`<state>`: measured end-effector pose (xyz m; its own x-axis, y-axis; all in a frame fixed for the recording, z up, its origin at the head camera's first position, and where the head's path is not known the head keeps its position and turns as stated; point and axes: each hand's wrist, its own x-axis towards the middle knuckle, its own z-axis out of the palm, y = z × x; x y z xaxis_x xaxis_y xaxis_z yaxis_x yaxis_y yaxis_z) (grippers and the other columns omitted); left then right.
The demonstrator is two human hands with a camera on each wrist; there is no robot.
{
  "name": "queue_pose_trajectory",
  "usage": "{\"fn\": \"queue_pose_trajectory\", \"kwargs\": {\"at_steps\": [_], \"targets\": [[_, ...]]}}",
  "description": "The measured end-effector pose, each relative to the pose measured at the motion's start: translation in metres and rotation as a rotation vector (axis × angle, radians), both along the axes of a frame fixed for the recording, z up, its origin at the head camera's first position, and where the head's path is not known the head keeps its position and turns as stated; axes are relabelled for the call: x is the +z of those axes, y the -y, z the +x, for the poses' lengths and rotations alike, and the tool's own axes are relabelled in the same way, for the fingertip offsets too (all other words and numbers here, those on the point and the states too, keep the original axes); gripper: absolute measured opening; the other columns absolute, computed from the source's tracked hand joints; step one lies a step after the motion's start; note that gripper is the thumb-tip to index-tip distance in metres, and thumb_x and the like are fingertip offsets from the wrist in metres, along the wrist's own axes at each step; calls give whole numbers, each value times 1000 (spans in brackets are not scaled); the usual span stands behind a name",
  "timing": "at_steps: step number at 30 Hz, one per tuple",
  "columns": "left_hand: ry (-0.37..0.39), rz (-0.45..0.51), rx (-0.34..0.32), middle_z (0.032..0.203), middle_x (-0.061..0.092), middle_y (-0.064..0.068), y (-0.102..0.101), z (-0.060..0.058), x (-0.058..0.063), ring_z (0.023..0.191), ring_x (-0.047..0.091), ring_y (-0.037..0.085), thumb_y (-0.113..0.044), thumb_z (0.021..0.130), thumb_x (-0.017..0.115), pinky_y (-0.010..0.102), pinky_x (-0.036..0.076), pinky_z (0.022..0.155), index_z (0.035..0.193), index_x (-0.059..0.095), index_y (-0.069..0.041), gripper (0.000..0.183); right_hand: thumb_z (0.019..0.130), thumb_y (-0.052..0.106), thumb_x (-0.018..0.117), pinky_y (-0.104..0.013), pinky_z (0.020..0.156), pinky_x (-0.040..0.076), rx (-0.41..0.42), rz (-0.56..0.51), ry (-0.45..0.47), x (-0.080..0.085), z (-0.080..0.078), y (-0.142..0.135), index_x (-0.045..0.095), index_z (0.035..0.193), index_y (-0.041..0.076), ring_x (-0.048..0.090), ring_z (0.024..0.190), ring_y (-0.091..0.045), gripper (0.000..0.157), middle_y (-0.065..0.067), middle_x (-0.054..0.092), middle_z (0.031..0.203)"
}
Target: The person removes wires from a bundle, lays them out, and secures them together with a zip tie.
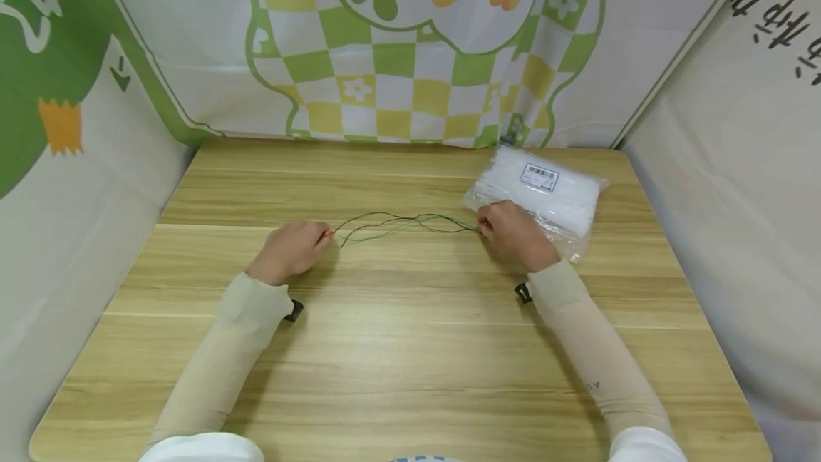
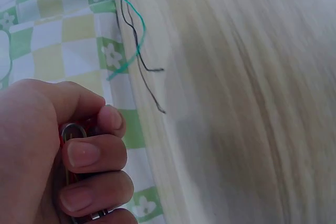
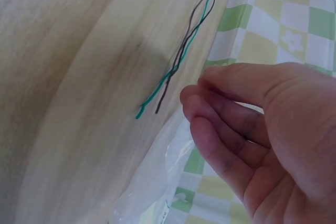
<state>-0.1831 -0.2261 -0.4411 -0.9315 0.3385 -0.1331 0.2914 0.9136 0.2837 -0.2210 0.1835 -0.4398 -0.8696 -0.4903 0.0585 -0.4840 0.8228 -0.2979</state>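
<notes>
Three thin wires, black, brownish and green, stretch across the table between the two hands. Loose wire ends show in the left wrist view, apart from the fingers. My left hand grips a small object with a metal loop and red parts; the fingers hide most of it and its kind is unclear. My right hand hovers by the other wire ends, fingers loosely bent, thumb near the fingertips. Nothing shows between them in the right wrist view.
Behind the right hand lies a clear plastic bag of white contents with a barcode label. The wooden table meets a patterned cloth at the back; white walls flank it.
</notes>
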Motion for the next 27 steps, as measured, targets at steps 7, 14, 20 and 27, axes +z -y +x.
{"fn": "queue_pose_trajectory", "kwargs": {"at_steps": [7, 14, 20, 27], "targets": [[-50, 17, -49, 63, 40, -2, -12, 5, 10, 59, 40, 15, -23, 110, 47, 32, 33, 57, 72, 45, -17, 39, 97, 0, 65, -40, 76, 60, 39, -49, -23, 4, 2, 3, 76, 84, 5, 68, 78, -22, 18, -9, 75, 84], [-113, -3, -93, 61, 40, -3, -26, 7, 13, 58, 41, 15, -22, 108, 50, 32, 34, 55, 71, 48, -17, 37, 96, -1, 66, -39, 74, 59, 72, -40, -50, 8, 6, 8, 75, 82, 4, 65, 74, -20, 18, -7, 73, 79], [-120, 11, -123, 61, 39, -4, -38, 10, 15, 57, 39, 13, -22, 107, 50, 30, 33, 55, 72, 49, -17, 36, 97, 0, 67, -38, 73, 60, 110, -32, -87, 12, 11, 12, 76, 85, 1, 70, 74, -22, 15, -10, 75, 80], [-126, 41, -154, 60, 37, -5, -52, 9, 15, 56, 36, 11, -20, 107, 49, 28, 31, 55, 71, 49, -17, 37, 97, -1, 67, -36, 70, 61, 171, -42, -116, 14, 13, 18, 76, 87, 1, 70, 71, -21, 13, -10, 75, 80]]}}
